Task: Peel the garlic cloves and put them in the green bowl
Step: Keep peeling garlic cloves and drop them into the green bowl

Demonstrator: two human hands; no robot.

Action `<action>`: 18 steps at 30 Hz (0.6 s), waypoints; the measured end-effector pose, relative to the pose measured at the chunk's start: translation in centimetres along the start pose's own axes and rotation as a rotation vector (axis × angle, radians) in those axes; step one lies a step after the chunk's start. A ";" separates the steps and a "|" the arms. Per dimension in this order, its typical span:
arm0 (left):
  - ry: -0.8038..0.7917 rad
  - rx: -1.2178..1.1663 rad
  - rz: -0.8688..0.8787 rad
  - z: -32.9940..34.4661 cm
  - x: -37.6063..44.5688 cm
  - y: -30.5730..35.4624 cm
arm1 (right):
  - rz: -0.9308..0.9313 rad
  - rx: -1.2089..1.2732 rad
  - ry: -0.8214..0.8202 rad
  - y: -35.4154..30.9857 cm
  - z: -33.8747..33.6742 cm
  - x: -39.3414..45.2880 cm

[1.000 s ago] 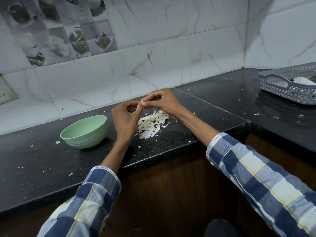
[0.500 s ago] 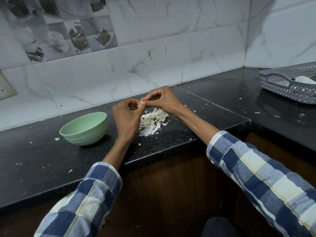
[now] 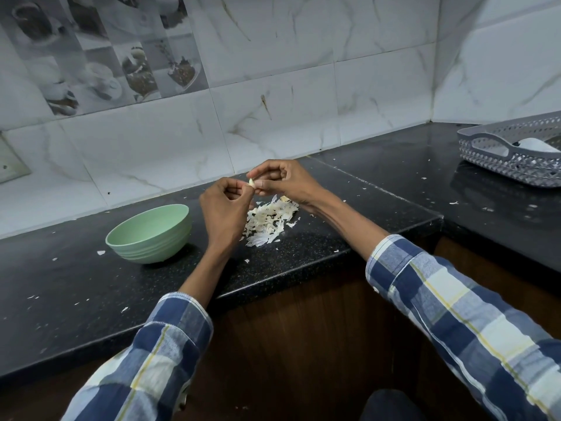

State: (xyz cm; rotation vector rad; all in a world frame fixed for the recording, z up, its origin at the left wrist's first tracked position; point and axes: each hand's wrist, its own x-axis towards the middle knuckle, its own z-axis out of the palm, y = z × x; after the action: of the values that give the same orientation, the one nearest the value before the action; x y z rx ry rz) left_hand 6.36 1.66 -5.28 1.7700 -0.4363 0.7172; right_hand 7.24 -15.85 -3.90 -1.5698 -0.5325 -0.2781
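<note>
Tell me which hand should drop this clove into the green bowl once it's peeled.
Left, probably. The left hand is next to the green bowl, which sits on its outer side. The right hand would have to cross over it. Both hands pinch the garlic clove now.

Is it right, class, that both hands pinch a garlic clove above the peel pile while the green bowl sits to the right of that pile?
No. The head view shows the green bowl left of the peel pile. The rest holds.
</note>
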 end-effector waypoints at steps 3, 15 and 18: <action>-0.002 -0.044 -0.018 0.0 0.0 0.1 | 0.054 0.059 -0.003 0.0 -0.1 0.0; -0.096 -0.089 -0.011 0.2 0.2 -0.6 | 0.133 0.149 0.036 -0.5 -0.2 -0.1; -0.108 0.048 0.062 0.2 0.0 -0.9 | 0.121 0.154 0.052 -0.5 -0.2 -0.2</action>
State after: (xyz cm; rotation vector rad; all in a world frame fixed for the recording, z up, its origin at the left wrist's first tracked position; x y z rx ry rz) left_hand 6.95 1.76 -5.97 1.8535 -0.5529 0.6825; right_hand 6.91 -16.10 -3.55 -1.4347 -0.4072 -0.1813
